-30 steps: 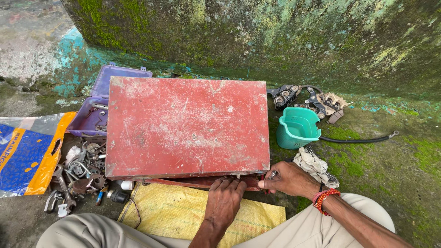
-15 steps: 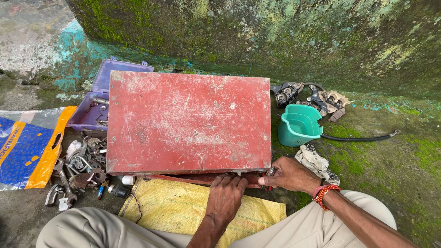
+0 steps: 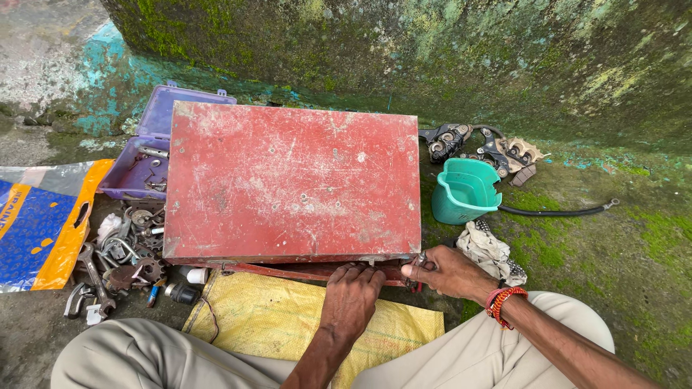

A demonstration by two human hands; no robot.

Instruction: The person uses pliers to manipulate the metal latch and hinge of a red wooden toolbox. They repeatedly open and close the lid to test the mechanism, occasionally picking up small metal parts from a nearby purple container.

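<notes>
Head view, red box: a worn red metal box [image 3: 292, 184] lies flat on the ground in front of the seated person, its lid closed or nearly so, its near edge just above a yellow sack [image 3: 288, 320].
Head view, left hand: the left hand [image 3: 351, 292] rests at the middle of the box's near edge, knuckles up, fingers [image 3: 353, 270] curled together and tucked under the rim of the lid.
Head view, right hand: the right hand [image 3: 448, 272] sits at the box's near right corner, just beside the left hand, fingers pinched together on a small metal piece at the corner; what that piece is cannot be told. A red and orange bangle [image 3: 504, 301] circles the wrist.
Head view, legs: both knees in pale trousers [image 3: 180, 356] frame the bottom of the picture, the yellow sack between them.
Head view, left of the box: an open purple plastic case [image 3: 148, 148] touches the box's far left side; nearer, a heap of metal parts and spanners [image 3: 119, 256] lies on the ground, and beyond it a blue and orange plastic bag [image 3: 43, 223].
Head view, right of the box: a teal plastic tub [image 3: 465, 191] stands just beside the box, a patterned rag [image 3: 490, 248] below it, dark brake parts [image 3: 479, 148] behind it, and a black hose [image 3: 555, 211] running off to the right.
Head view, background: a mossy stone wall [image 3: 432, 50] rises just behind the box; the ground [image 3: 634, 245] to the right is green with moss.
</notes>
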